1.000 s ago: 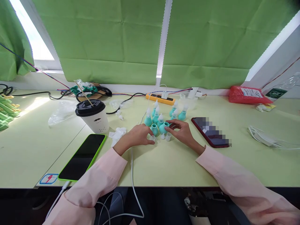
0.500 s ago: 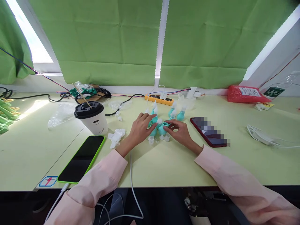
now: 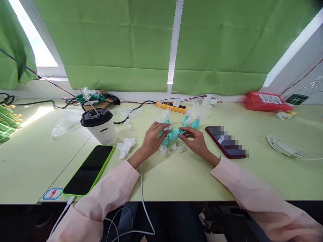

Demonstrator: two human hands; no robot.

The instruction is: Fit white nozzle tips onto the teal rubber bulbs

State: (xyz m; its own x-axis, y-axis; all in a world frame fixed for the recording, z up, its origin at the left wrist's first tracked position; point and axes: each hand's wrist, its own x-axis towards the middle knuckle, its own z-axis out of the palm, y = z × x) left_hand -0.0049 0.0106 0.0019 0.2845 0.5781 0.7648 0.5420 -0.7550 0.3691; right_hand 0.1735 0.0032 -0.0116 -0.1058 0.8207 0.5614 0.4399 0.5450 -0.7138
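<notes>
Now the right hand [image 3: 194, 138] pinches one open-mouthed teal bulb [image 3: 174, 135], tilted between both hands; the left hand [image 3: 153, 137] curls beside it, grip too hidden to tell. Two translucent cups [image 3: 180, 147] in front, two phones [image 3: 88, 171] flanking, one lidded paper cup [image 3: 99, 129]!

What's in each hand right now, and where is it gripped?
The right hand holds a teal bulb by its open neck. The left hand is at a white nozzle; whether it grips that cannot be told.
</notes>
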